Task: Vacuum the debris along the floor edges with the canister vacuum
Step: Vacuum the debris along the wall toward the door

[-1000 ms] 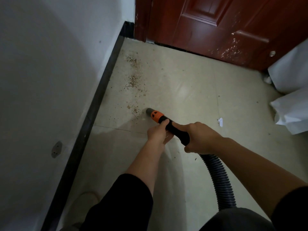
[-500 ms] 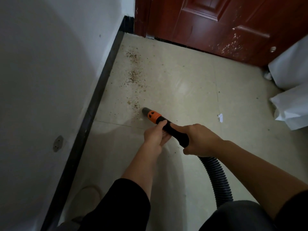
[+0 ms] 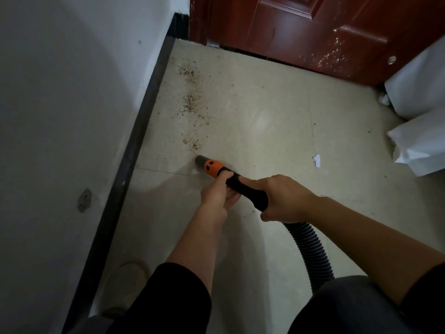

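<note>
Debris [image 3: 191,104] on tile floor [image 3: 277,97] beside baseboard [image 3: 144,112]

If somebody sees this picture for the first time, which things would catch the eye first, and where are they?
Most striking is the vacuum nozzle with its orange collar, near the middle, held by the left hand in front and the right hand behind. Just ahead of its tip, a trail of brown debris runs beside the black baseboard toward the red-brown door at the top.
</note>
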### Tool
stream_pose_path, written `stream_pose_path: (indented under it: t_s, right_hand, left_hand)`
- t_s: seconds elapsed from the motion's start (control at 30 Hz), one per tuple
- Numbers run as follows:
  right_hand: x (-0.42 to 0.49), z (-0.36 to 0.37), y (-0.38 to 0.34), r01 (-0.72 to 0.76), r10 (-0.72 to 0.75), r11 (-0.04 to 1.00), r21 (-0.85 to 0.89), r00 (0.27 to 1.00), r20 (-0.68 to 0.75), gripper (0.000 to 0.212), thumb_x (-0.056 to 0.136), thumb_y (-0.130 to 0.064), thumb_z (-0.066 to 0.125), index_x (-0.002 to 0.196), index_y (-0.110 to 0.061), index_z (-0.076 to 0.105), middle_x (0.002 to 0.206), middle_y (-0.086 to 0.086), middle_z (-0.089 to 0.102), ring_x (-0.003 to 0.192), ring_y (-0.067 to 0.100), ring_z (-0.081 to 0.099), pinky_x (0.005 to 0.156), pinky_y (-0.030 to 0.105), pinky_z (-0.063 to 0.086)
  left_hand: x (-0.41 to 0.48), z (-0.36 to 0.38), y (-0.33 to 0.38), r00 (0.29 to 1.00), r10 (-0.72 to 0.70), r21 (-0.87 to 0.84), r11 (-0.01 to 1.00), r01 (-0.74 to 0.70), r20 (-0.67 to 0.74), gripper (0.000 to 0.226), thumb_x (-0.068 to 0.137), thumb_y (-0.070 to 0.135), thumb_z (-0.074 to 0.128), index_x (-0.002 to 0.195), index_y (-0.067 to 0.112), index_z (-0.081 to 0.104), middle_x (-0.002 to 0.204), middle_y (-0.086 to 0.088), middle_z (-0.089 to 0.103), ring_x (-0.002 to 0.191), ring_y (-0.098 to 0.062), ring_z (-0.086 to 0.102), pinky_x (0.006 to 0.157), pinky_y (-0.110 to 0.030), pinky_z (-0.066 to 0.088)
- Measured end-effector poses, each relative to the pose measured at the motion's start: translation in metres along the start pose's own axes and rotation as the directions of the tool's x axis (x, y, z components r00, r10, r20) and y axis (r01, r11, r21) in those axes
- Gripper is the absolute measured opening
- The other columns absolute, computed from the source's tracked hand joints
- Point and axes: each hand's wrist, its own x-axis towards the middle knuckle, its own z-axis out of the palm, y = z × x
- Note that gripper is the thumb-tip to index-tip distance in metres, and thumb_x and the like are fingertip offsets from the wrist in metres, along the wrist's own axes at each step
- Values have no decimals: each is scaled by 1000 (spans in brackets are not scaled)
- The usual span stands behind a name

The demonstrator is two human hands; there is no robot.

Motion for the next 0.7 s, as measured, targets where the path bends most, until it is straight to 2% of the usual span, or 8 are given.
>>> stream_pose_path:
  t_s: [0.13,0.43,0.57,0.7]
  right_hand:
    - [1,0,-3,12,-12,1000,16,1000,6,98,69,-21,72,150,-43,22,83,1,67,73,19,60,69,37,55]
    - [4,-9,-8,39,-39,999,-4,999,16,97,68,-21,72,150,-42,25,81,-1,67,67,16,58,67,35,54]
    - [7,-11,-9,21,-20,1000,-19,1000,4,95,69,-20,70,150,-42,24,78,0,64,67,17,57,65,36,54]
    - [15,-14,-8,-15,14,1000,-27,1000,-25,94,71,-19,69,150,-40,23,76,1,62,69,20,56,64,36,53]
  left_hand:
    - [1,-8,6,999,-25,33,999,24,22,33,87,21,69,111,-1,66,96,-15,74,82,-19,72,58,-24,58]
    - [1,-12,15,997,-55,67,996,51,58,14,90,18,64,91,4,66,90,-10,71,79,-17,68,57,-23,57]
    - [3,-8,19,997,-41,46,998,38,67,20,90,16,65,102,1,66,99,-13,72,82,-18,69,56,-23,58]
    - [8,2,23,999,-19,33,999,18,39,29,89,18,67,111,0,66,103,-15,73,83,-18,70,62,-23,59]
